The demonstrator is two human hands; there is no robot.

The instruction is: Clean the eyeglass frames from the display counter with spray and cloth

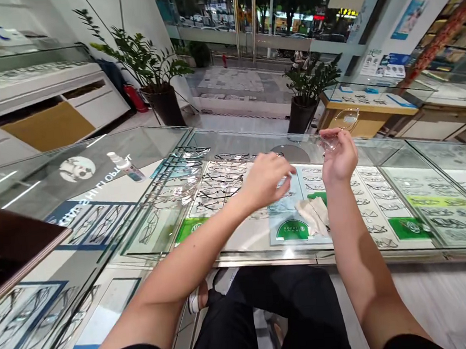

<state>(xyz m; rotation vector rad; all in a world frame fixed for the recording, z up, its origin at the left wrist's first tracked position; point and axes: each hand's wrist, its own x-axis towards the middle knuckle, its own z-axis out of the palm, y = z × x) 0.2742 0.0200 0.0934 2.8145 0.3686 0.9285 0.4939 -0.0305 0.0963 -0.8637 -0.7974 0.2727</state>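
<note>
In the head view, my right hand (339, 155) is raised above the glass counter, fingers closed on a pair of eyeglasses (347, 119) with clear lenses and a thin frame. One lens stands above the fingers; the rest is partly behind them. My left hand (267, 178) hovers over the counter, its fingers bent and thumb apart, with nothing visible in it. Below and between the hands, a crumpled cream cloth (313, 215) lies on the glass. Left of my left hand, several eyeglasses (222, 191) sit in rows.
A spray bottle (127, 167) stands on the counter at left. A dark, flat-edged object (16, 245) juts in at the left edge. Beyond the glass counter (261, 254) are two potted plants (165, 94), a red fire extinguisher (136, 99) and a wooden display table (366, 116).
</note>
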